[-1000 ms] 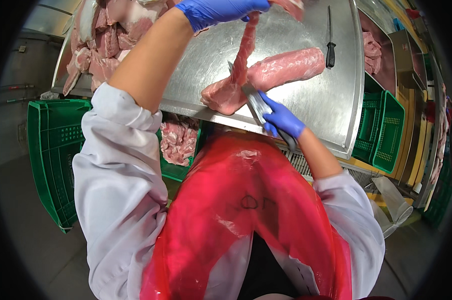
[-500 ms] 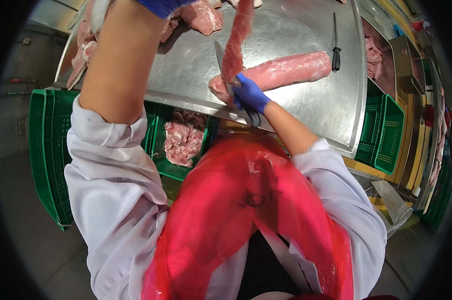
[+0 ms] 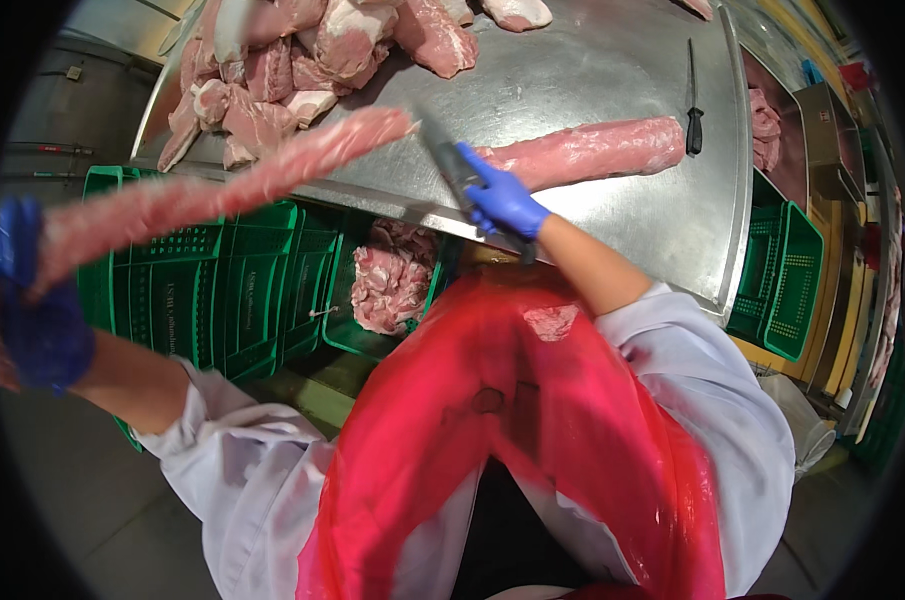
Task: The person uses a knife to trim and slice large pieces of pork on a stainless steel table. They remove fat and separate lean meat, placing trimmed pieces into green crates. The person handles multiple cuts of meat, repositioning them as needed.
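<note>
My left hand (image 3: 40,300), in a blue glove, is closed on one end of a long strip of raw meat (image 3: 242,190) at the far left. The strip stretches out over the green crates toward the table, blurred by motion. My right hand (image 3: 507,198), also blue-gloved, grips a knife (image 3: 442,155) by its handle near the table's front edge, the blade pointing away and to the left. Just right of the blade, a long pink loin of meat (image 3: 602,150) lies on the metal table (image 3: 592,235). The strip's free end is close to the blade; whether they touch I cannot tell.
Raw meat pieces (image 3: 347,40) are heaped at the table's far left. A black-handled sharpening steel (image 3: 693,130) lies right of the loin. Below the front edge, a green crate (image 3: 347,335) holds meat scraps (image 3: 390,285). Another green crate (image 3: 797,285) stands at the right.
My left hand has swung from the far side of the table down to the far left, carrying the meat strip off the loin. My right hand stays near the loin with the knife.
</note>
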The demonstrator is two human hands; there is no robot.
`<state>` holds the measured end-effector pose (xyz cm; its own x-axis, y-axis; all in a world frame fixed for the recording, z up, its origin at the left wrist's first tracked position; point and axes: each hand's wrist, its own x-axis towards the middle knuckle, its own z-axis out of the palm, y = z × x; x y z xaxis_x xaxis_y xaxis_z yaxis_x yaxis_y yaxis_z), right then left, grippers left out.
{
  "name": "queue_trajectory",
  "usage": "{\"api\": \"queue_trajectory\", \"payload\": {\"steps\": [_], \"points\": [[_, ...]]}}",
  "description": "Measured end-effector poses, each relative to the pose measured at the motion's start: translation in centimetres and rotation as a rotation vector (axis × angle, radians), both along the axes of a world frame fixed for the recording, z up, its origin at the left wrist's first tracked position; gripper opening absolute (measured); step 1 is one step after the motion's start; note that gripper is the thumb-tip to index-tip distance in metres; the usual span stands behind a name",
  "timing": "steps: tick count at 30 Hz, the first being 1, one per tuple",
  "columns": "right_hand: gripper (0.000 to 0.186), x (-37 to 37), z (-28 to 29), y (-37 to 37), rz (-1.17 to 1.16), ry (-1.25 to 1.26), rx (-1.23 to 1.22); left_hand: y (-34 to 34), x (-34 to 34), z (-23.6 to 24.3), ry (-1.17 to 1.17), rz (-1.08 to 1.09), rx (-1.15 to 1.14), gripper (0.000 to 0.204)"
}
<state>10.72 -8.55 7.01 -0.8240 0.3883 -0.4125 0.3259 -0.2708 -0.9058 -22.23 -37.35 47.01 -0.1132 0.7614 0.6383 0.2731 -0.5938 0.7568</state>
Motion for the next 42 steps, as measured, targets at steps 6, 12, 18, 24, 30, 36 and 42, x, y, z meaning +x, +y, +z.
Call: {"api": "queue_trajectory", "payload": {"steps": [6, 12, 18, 24, 30, 36, 42], "points": [[0.081, 4.8, -4.0, 6.9, -0.249, -0.111, -0.044, -5.1, 2.7, -19.9, -0.129, 0.749, -0.710, 0.030], [0.084, 3.5, -2.9, 3.0, -0.256, -0.205, -0.105, -6.0, 1.9, -34.8, 1.001, 0.731, -1.038, 0.059], [0.074, 8.5, 5.6, -2.7, -0.064, -0.302, -0.340, -0.2, 0.9, -36.8, 0.378, 0.769, -0.793, 0.038], [0.070, 16.8, 13.9, -3.0, -0.052, -0.323, -0.404, 12.1, 3.7, -37.7, 0.189, 0.693, -0.530, 0.020], [0.073, 16.0, 9.6, 0.7, -0.416, -0.182, -0.146, 26.2, 18.1, -42.0, 0.720, 0.408, -1.017, 0.045], [0.074, 13.3, 2.3, -0.6, -0.514, -0.139, -0.071, 27.7, 16.3, -45.6, 0.750, 0.317, -1.262, 0.038], [0.080, 6.0, -2.9, -0.8, -0.444, -0.055, -0.157, 25.5, 15.4, -46.5, 0.492, 0.304, -1.121, 0.033]]}}
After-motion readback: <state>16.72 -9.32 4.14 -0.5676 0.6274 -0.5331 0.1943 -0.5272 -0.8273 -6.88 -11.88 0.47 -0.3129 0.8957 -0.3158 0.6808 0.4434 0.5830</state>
